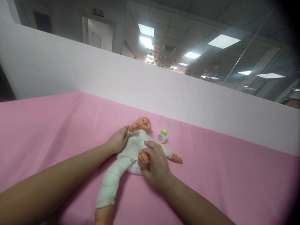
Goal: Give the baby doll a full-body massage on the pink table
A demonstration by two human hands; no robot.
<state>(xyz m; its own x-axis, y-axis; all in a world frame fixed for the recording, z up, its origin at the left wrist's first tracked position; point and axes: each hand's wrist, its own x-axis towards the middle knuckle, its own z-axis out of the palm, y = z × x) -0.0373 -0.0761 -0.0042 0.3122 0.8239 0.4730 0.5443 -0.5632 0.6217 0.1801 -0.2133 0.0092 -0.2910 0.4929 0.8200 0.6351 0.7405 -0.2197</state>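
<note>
A baby doll (132, 145) with a white cloth body lies on its back, its head toward the wall. My left hand (119, 139) grips the doll's side near its raised arm, thumb in front and the other fingers partly hidden behind it. With its fingers wrapped round the doll's bent leg, my right hand (156, 162) is closed at the bare foot (143, 158), over the lower body. The doll's other leg (109, 184) stretches toward me. Beyond my right hand stands a small clear bottle (162, 137) with a green cap.
A pink sheet (222, 184) with soft folds covers the surface under the doll. Along its far side runs a low white wall (164, 93). Above that, glass panels show ceiling lights (223, 41), and a doorway (99, 34) is at the left.
</note>
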